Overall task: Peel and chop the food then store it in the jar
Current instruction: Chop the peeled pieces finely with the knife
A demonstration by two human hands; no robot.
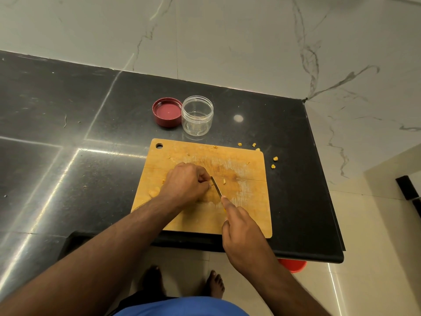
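Our left hand (185, 183) curls over the food on the cutting board (246, 215), fingertips just beside the knife (216, 186) our right hand (242, 231) grips — a slip could nick them. Chopped bits (275, 158) already lie scattered on the table (91, 110); the jar (197, 115) waits beyond, open and empty — more may fly off.

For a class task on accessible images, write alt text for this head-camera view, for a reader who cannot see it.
Seen from above, a person chops yellow food on a wooden board: the left hand holds the food, the right hand grips a knife. Behind the board on the black counter stand an empty clear jar and its red lid, upturned; yellow bits lie scattered to the right.
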